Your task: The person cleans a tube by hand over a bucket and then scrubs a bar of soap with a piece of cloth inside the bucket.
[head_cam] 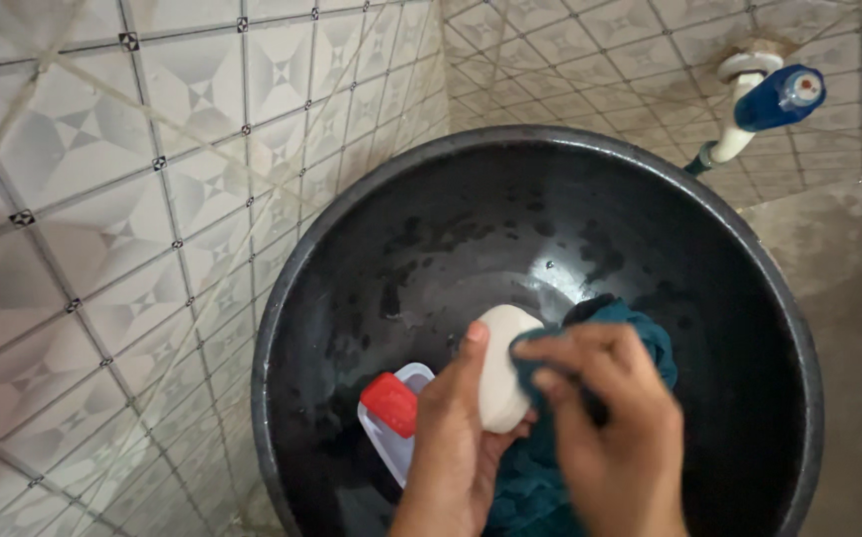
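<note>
My left hand (451, 438) grips a white oval bar of soap (502, 363), thumb along its left side. My right hand (610, 428) pinches a fold of wet teal cloth (640, 333) and presses it against the soap's right edge. More of the teal cloth hangs down between my hands toward the bottom of a large black basin (351, 229). Both hands are held over the basin's lower middle.
A clear plastic soap dish (391, 443) with a red piece (389, 403) lies in the basin, left of my left hand. A white tap with a blue handle (774, 99) sticks out of the tiled wall (102, 199) at upper right. Wet concrete floor (859, 328) lies right.
</note>
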